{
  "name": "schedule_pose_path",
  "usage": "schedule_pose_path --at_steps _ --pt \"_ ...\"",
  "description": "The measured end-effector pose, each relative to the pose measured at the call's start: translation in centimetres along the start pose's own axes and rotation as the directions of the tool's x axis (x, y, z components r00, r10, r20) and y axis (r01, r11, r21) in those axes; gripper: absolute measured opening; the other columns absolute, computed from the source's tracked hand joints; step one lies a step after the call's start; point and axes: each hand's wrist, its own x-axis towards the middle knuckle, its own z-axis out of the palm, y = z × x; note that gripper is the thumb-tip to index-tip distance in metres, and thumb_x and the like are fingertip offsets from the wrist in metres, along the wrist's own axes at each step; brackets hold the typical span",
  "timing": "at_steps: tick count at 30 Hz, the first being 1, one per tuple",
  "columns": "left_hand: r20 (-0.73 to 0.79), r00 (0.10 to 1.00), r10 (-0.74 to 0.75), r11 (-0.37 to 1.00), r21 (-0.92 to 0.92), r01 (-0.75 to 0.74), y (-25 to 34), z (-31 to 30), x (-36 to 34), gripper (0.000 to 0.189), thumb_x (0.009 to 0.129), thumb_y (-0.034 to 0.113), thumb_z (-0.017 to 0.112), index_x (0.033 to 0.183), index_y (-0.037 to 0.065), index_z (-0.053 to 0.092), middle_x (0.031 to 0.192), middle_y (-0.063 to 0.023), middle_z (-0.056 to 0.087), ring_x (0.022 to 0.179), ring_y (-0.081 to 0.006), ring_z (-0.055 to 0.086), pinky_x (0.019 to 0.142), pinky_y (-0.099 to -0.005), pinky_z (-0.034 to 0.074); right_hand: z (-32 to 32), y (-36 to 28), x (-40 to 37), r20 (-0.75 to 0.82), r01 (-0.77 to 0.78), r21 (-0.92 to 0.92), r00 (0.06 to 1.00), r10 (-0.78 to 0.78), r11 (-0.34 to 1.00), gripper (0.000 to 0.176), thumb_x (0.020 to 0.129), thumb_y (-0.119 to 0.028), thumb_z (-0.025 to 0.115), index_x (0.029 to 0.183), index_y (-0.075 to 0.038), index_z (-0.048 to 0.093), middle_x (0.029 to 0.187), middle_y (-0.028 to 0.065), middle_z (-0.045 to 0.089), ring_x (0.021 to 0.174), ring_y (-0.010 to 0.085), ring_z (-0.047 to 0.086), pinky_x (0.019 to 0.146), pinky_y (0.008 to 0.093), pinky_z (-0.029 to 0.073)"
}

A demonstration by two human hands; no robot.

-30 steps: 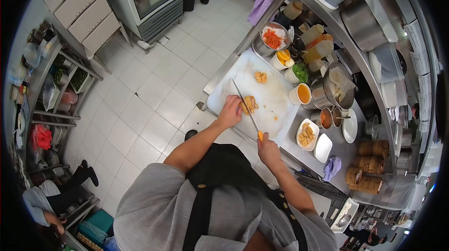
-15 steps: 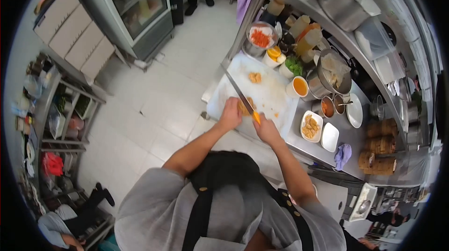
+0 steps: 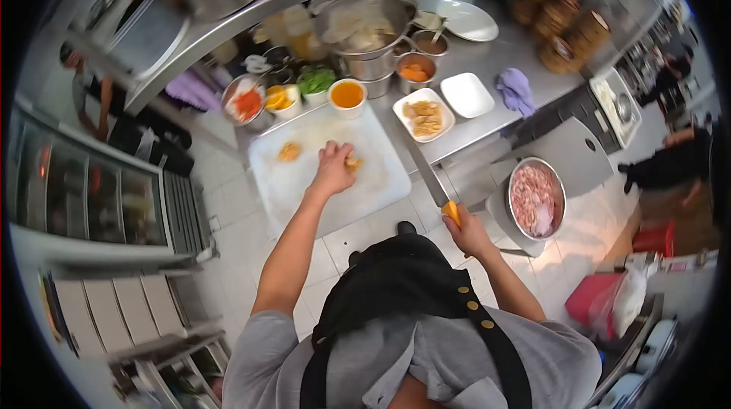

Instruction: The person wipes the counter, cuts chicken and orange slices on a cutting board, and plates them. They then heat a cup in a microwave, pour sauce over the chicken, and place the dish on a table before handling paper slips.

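Note:
My left hand [image 3: 333, 170] is over the white cutting board [image 3: 289, 192], its fingers curled around some golden-brown food pieces [image 3: 353, 163]. Another small clump of the same food [image 3: 289, 151] lies on the board, left of that hand. Out past the board's right side, my right hand [image 3: 470, 234] grips a knife [image 3: 432, 178] by its yellow handle, the long blade pointing up toward the counter. A square white bowl [image 3: 423, 115] holds more golden-brown pieces. Beside it is a second white bowl [image 3: 467, 95] with nothing visible inside.
Behind the board stand a cup of orange liquid [image 3: 347, 94], green leaves [image 3: 314, 80] and shredded orange food [image 3: 247, 104]. A purple cloth [image 3: 516, 92] lies on the counter. To the right is a metal bowl of raw meat [image 3: 537, 199]. Other people stand farther off.
My view has swung to the right. The knife has come away from the food on the board and out to the right, while my left hand stays at the food.

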Motion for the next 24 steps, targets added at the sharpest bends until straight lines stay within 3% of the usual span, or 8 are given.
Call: schedule_pose_path --at_steps 3,9,13,15,16,17,19,24 --pt "-0.054 0.985 0.164 0.985 -0.037 -0.166 5.7 2.0 7.8 0.062 0.060 0.007 0.064 0.119 0.014 0.051 0.114 -0.0165 0.041 0.106 -0.0382 0.040 0.093 -0.0449 0.038 -0.8 2.6 -1.2 -0.090 -0.110 0.149 0.988 0.125 0.983 0.029 0.090 -0.028 0.055 0.098 -0.002 0.045 0.070 0.0278 0.059 0.067 0.0489 0.056 0.058 0.0515 0.045" --pt "0.016 1.000 -0.005 0.995 0.102 0.004 11.9 4.4 15.5 0.054 0.062 0.004 0.064 0.114 0.013 0.051 0.126 -0.0157 0.041 0.118 -0.0373 0.037 0.094 -0.0451 0.038 -3.2 6.2 0.0 -0.180 -0.197 0.153 0.958 0.223 0.968 0.027 0.090 -0.026 0.057 0.094 -0.001 0.047 0.071 0.0258 0.060 0.069 0.0458 0.059 0.058 0.0489 0.045" --pt "-0.445 0.894 -0.051 0.998 -0.064 0.025 5.4 4.9 8.0 0.059 0.066 0.004 0.062 0.122 0.008 0.048 0.133 -0.0150 0.037 0.122 -0.0331 0.036 0.087 -0.0540 0.039 -4.6 7.4 0.4 -0.057 -0.182 0.115 0.980 0.190 0.977 0.024 0.089 -0.023 0.058 0.095 -0.001 0.049 0.067 0.0221 0.059 0.063 0.0395 0.061 0.055 0.0442 0.045" --pt "-0.706 0.619 -0.344 0.901 -0.063 0.429 1.6 2.1 2.8 0.053 0.067 0.006 0.063 0.118 0.008 0.049 0.130 -0.0140 0.040 0.119 -0.0325 0.040 0.086 -0.0559 0.038 -6.1 4.5 1.1 0.044 -0.199 0.103 0.980 0.195 0.975 0.024 0.088 -0.023 0.058 0.094 -0.001 0.049 0.059 0.0163 0.055 0.056 0.0286 0.061 0.051 0.0399 0.045" --pt "-0.828 0.400 -0.394 0.790 -0.083 0.608 -0.2 0.2 1.4 0.048 0.069 0.010 0.064 0.116 0.009 0.050 0.124 -0.0125 0.046 0.115 -0.0310 0.044 0.086 -0.0554 0.038 -6.8 2.8 1.6 0.128 -0.251 0.103 0.963 0.237 0.963 0.024 0.088 -0.023 0.058 0.093 -0.001 0.049 0.060 0.0177 0.056 0.056 0.0321 0.061 0.052 0.0424 0.045" --pt "-0.847 0.340 -0.409 0.761 -0.110 0.640 -2.7 -1.2 0.8 0.048 0.069 0.010 0.064 0.116 0.009 0.050 0.124 -0.0125 0.046 0.115 -0.0310 0.044 0.086 -0.0554 0.038 -7.1 1.3 2.3 0.207 -0.303 0.094 0.938 0.279 0.948 0.024 0.088 -0.023 0.058 0.093 -0.001 0.049 0.060 0.0191 0.056 0.057 0.0356 0.061 0.052 0.0449 0.045" --pt "-0.566 0.551 -0.614 0.729 -0.139 0.670 -9.6 -2.2 -1.5 0.048 0.070 0.013 0.066 0.116 0.011 0.050 0.118 -0.0108 0.051 0.112 -0.0297 0.046 0.085 -0.0539 0.038 -3.2 3.1 7.6 0.197 0.206 -0.032 0.961 -0.196 0.978 0.025 0.088 -0.024 0.057 0.093 -0.002 0.049 0.065 0.0238 0.058 0.062 0.0439 0.059 0.055 0.0493 0.046" --pt "-0.532 0.664 -0.525 0.844 -0.227 0.486 -6.5 1.4 -7.5 0.046 0.069 0.010 0.065 0.113 0.014 0.055 0.113 -0.0108 0.052 0.110 -0.0292 0.047 0.084 -0.0495 0.039 2.0 -3.8 12.0 0.304 0.504 -0.063 0.832 -0.465 0.861 0.029 0.088 -0.027 0.057 0.098 -0.001 0.048 0.071 0.0288 0.060 0.069 0.0496 0.057 0.061 0.0557 0.045"
